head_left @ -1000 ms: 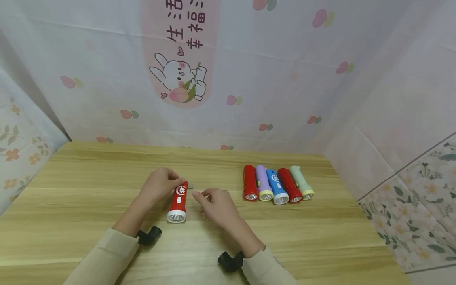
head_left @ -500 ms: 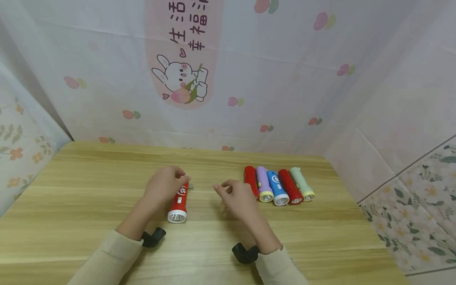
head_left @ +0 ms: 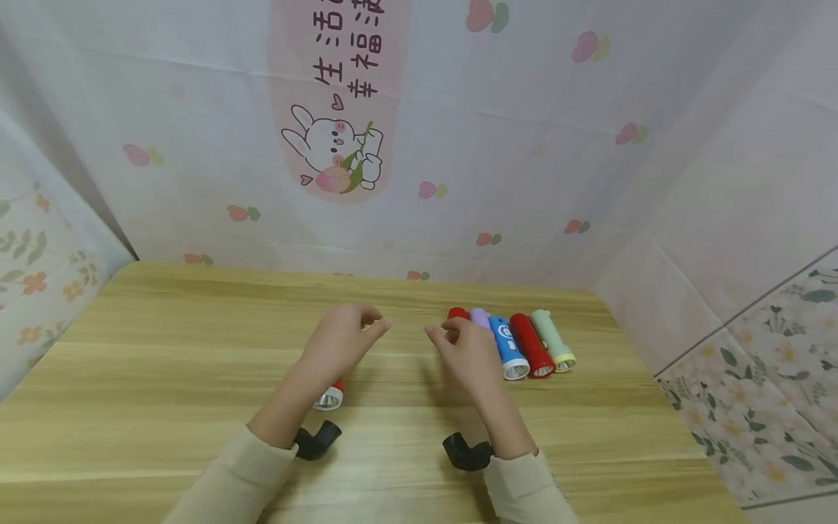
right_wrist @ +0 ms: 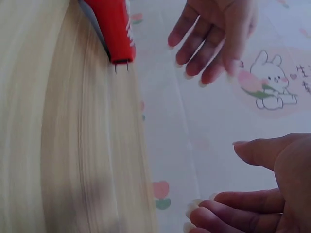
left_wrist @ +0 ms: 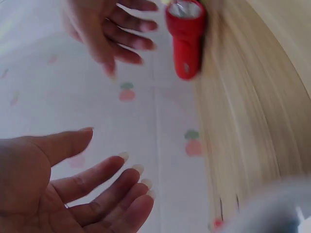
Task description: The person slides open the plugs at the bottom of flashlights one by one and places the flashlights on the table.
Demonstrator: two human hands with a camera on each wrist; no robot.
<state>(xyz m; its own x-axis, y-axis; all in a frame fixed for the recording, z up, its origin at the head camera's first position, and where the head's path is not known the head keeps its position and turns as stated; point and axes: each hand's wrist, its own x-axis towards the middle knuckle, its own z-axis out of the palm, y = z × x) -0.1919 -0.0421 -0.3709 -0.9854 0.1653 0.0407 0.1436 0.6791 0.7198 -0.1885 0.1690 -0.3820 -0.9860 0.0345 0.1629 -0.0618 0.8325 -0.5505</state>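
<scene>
While two hands point(head_left: 342, 340) point(head_left: 473, 356) hover, six flashlights point(head_left: 508, 346) lie, apparently.

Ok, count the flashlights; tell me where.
6. White-rimmed red one, mostly hidden by the left hand; in a row at right: first red one and lilac one, partly behind the right hand, then blue one, second red one, pale green one.

A red flashlight point(head_left: 330, 397) with a white-rimmed lens and white side markings lies left of the middle of the worktop point(head_left: 164, 393), lens toward the near edge, two thin prongs jutting from its tail.
</scene>
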